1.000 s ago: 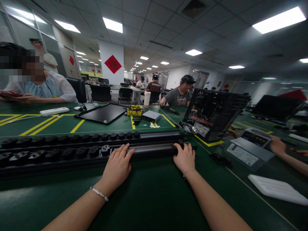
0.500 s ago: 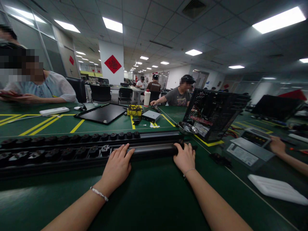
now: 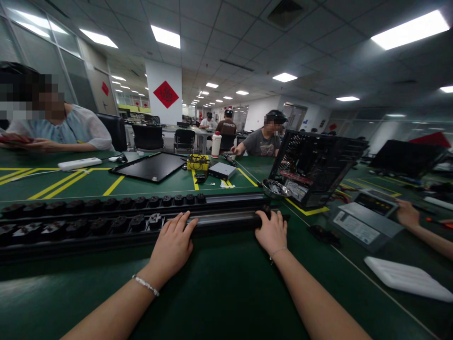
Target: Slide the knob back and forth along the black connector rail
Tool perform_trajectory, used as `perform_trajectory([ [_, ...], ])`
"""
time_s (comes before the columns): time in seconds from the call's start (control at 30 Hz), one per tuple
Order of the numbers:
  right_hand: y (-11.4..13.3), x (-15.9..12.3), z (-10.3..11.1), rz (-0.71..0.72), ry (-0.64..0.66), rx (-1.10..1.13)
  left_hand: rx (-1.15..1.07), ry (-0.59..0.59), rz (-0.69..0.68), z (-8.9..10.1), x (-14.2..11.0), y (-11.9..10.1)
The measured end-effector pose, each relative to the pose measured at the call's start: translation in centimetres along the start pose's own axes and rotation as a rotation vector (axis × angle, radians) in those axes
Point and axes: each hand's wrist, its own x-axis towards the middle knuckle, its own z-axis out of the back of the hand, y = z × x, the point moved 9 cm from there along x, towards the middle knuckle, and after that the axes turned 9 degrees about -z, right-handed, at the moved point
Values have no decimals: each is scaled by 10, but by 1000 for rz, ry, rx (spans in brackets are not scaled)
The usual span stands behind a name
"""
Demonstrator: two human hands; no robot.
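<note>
Two long black power tracks [image 3: 230,200] lie side by side across the table, with rows of round black socket modules [image 3: 119,224] along their left parts. My left hand [image 3: 173,241] rests on the near track, just right of a module with a lighter face [image 3: 155,220]. Its fingers are stretched out and slightly apart. My right hand [image 3: 272,233] is closed over the right end of the near track, thumb on the left and fingers bent on the right. A small dark piece shows between thumb and fingers; its kind is unclear.
An open computer case [image 3: 314,165] stands at right behind a metal bowl [image 3: 276,188] of small parts. Farther right, another person's hand [image 3: 406,212] touches a power supply unit [image 3: 368,222]. A dark panel [image 3: 154,166], yellow basket [image 3: 198,162] and bottle [image 3: 216,144] are across the table.
My hands and the tracks have not visibly moved. Across the table, a person's hand has shifted slightly right, and someone standing at far left has left the view.
</note>
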Motion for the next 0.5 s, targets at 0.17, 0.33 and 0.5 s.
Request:
perform_trajectory([
  [0.17, -1, 0, 1, -15, 19, -3, 9, -4, -8, -1, 0, 0],
  [0.33, -1, 1, 0, -11, 29, -8, 4, -4, -8, -2, 0, 0],
  [0.5, -2, 1, 2, -14, 15, -2, 14, -5, -7, -2, 0, 0],
])
